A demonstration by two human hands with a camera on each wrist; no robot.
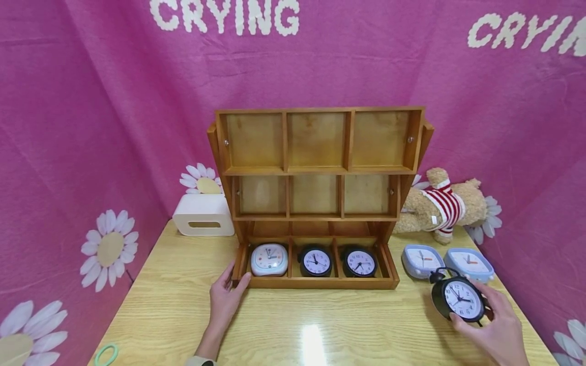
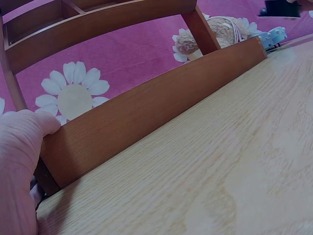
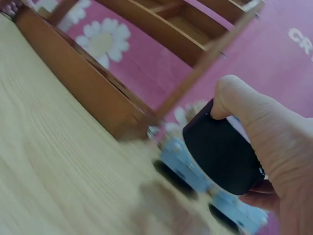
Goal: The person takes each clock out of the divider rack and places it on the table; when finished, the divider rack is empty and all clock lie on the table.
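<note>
A three-tier wooden shelf (image 1: 316, 285) stands on the table. My left hand (image 1: 224, 301) grips its lower left corner, thumb at the front and fingers along the side. In the bottom row sit a white alarm clock (image 1: 269, 260) at the left, a black alarm clock (image 1: 316, 262) in the middle and another black alarm clock (image 1: 360, 262) at the right. Over the table's right side, my right hand (image 1: 498, 320) holds a third black alarm clock (image 1: 463, 300) by its rim, tilted, its dial towards the head camera. The right wrist view shows its dark side (image 3: 222, 152).
Two blue alarm clocks, one nearer the shelf (image 1: 422, 261) and one further right (image 1: 470, 264), stand behind the held clock. A teddy bear (image 1: 446, 206) lies at the back right. A white box (image 1: 203, 215) stands back left, a green ring (image 1: 106, 355) front left.
</note>
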